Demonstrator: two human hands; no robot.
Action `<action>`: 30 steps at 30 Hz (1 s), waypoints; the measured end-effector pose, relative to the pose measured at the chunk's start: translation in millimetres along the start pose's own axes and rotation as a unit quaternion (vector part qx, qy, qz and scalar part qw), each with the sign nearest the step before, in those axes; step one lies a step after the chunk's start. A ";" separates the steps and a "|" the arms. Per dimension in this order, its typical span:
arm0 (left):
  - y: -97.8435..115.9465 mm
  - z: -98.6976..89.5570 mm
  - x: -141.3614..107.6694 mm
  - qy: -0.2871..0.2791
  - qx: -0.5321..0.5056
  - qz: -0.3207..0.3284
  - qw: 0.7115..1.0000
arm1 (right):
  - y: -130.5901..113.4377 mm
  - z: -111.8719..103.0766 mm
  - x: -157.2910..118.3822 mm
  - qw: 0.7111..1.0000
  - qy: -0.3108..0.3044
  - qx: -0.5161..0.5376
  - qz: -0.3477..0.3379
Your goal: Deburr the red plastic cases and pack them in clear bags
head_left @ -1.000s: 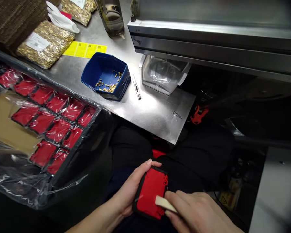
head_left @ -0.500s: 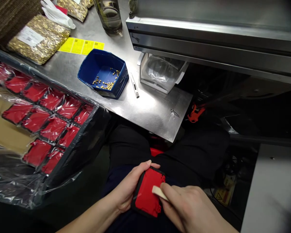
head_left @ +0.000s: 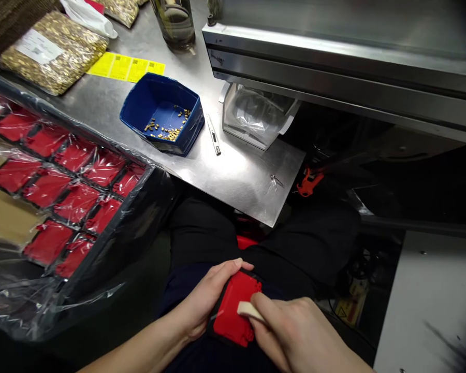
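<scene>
A red plate with a black rim (head_left: 236, 305) lies over my lap, its long side slanting. My left hand (head_left: 207, 295) is wrapped round its left edge, thumb at the top corner. In my right hand (head_left: 283, 326) is a pale, flat-ended tool (head_left: 249, 310), pinched between thumb and fingers, its tip over the middle of the red face. Whether the tip touches the face cannot be made out. The fingertips of my right hand are close to the plate's notched right edge.
On the metal table (head_left: 248, 191) stand a blue bin (head_left: 159, 103) with small brass parts, a cutter knife (head_left: 213, 135) and a white tray (head_left: 252, 116). At left, a plastic-lined crate (head_left: 120, 228) holds several red pieces (head_left: 48, 241). A metal beam (head_left: 334, 72) crosses the upper right.
The view has shifted a little. My right hand and the pale tool have moved slightly left over the red face. Both hands keep their holds.
</scene>
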State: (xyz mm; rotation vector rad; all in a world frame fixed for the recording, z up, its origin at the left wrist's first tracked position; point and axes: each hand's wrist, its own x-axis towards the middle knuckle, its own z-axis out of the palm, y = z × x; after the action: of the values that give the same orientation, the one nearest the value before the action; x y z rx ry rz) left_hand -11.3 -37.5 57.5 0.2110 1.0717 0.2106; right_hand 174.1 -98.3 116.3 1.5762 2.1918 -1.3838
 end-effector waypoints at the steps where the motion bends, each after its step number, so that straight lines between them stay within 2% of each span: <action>1: -0.2 0.5 0.0 0.003 0.002 0.002 1.000 | -0.7 0.0 0.1 1.000 -0.001 -0.002 0.002; 13: 3.2 4.7 0.3 0.012 0.017 0.004 1.000 | -7.1 1.6 0.4 0.999 0.026 -0.034 0.021; 16: 5.2 5.4 0.5 0.013 -0.001 0.000 1.000 | -7.6 10.3 -2.1 0.996 0.060 -0.063 0.015; 20: 4.8 4.3 3.2 0.019 -0.002 -0.007 1.000 | -6.7 24.2 -3.6 0.984 0.135 -0.114 0.034; 23: 2.2 3.0 5.6 0.026 -0.007 -0.021 0.999 | -6.2 25.4 -4.4 0.986 0.120 -0.116 0.029; 30: 0.4 3.7 5.2 0.038 0.015 -0.016 0.999 | -8.4 11.0 -0.3 0.989 0.096 -0.103 0.039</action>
State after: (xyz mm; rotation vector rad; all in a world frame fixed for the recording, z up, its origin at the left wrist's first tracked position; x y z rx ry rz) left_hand -5.7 -36.0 54.9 0.2143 1.1536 0.1751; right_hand 163.2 -106.7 115.2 1.7591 2.2636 -0.9855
